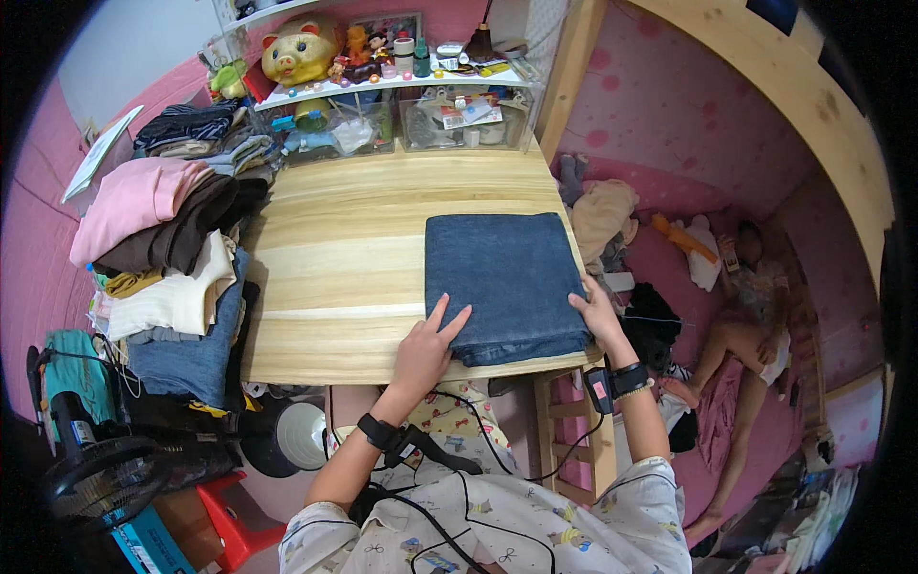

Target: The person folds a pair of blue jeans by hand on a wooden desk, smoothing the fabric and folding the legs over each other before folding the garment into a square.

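A folded piece of dark blue denim point(502, 280) lies flat near the front right corner of the wooden tabletop point(337, 237). Its layers bunch slightly along the near edge. My left hand point(424, 351) rests at the near left corner of the denim, two fingers spread over its surface. Against the right side sits my right hand point(602, 316), thumb on the cloth and index finger stretched along its edge; its other fingers are partly hidden. Neither hand grasps the cloth. Black straps with wired devices circle both wrists.
Stacked folded clothes point(172, 265) line the table's left side. Behind it, clear plastic bins point(466, 125) stand under a shelf point(387, 85) with a golden pig figurine point(301, 52). A black fan point(107, 481) is at lower left. Another person point(746, 330) reclines on the pink bed at right.
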Tool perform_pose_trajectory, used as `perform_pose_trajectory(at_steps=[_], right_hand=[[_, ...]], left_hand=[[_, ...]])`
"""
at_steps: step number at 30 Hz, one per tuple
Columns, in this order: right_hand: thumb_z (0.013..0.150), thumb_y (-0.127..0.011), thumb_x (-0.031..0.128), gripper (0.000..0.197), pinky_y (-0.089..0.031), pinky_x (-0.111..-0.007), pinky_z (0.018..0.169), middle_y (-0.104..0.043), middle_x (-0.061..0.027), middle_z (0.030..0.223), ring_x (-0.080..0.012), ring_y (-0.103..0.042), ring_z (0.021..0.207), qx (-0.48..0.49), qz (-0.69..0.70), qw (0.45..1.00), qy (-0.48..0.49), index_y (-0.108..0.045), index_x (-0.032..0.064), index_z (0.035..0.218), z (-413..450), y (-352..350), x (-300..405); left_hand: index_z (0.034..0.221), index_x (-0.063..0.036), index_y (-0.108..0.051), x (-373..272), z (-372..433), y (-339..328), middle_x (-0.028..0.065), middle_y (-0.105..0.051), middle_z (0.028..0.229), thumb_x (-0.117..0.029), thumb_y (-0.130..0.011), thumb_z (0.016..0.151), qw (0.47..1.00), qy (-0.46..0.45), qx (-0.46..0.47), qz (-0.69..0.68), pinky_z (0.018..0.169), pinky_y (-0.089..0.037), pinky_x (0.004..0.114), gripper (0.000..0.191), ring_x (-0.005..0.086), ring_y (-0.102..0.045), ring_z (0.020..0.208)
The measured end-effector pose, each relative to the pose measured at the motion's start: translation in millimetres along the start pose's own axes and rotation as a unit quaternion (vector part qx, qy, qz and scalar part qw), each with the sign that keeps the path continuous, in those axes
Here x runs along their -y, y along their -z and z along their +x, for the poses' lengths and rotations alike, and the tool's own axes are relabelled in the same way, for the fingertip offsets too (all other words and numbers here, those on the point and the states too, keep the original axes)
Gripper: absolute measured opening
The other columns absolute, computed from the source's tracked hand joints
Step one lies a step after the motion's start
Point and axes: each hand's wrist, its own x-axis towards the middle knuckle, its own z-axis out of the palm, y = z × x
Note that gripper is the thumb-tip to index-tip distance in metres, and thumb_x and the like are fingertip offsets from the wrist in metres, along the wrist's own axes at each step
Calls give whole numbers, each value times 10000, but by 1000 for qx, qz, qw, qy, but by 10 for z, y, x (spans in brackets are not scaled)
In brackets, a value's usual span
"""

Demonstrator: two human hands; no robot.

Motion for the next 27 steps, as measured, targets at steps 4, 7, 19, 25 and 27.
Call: perform_pose_trajectory(at_steps=[4, 7, 19, 25, 27], right_hand=[[853, -504, -17, 458, -358, -274, 936, -522, -132, 1203, -182, -491, 1089, -12, -58, 998, 7, -385, -37, 1295, 78, 62, -80], [847, -509, -22, 460, -364, -265, 931, -527, -132, 1204, -171, -495, 1087, -13, -57, 993, 106, -394, -40, 1292, 161, 20, 88], [817, -585, 114, 577, -356, -355, 969, -478, -246, 1235, -334, -471, 1152, -1, -270, 963, 19, -330, -7, 1320, 22, 91, 268], [830, -563, 351, 586, -268, -462, 1039, -313, -161, 1393, -383, -270, 1280, 82, -534, 819, 194, -359, 148, 1340, 12, -331, 623], [861, -492, 433, 576, -168, -558, 1052, -212, -78, 1465, -349, -157, 1343, 109, -602, 779, 139, -324, 233, 1374, 27, -469, 565]], left_hand=[[1292, -249, -464, -39, 2, 29, 152, -415, 1338, 53, -585, 646, 1000, -1, 12, -6, 679, -512, 353, 723, 283, -596, 774], [1282, -241, -474, -44, 39, 86, 146, -415, 1337, 51, -592, 651, 998, 19, 13, -54, 699, -516, 371, 705, 312, -609, 813], [1209, -142, -546, 100, -20, 413, 134, -459, 1307, -65, -570, 699, 992, 36, 77, -93, 820, -481, 389, 516, 342, -571, 967], [1281, -71, -459, -174, 329, 200, 219, -407, 1325, -314, -524, 854, 996, -52, -65, -13, 1014, -301, 429, 496, 374, -360, 1233], [1316, -97, -424, -237, 336, -139, 219, -363, 1357, -450, -480, 869, 997, -53, -38, 42, 1038, -236, 488, 571, 383, -301, 1273]])
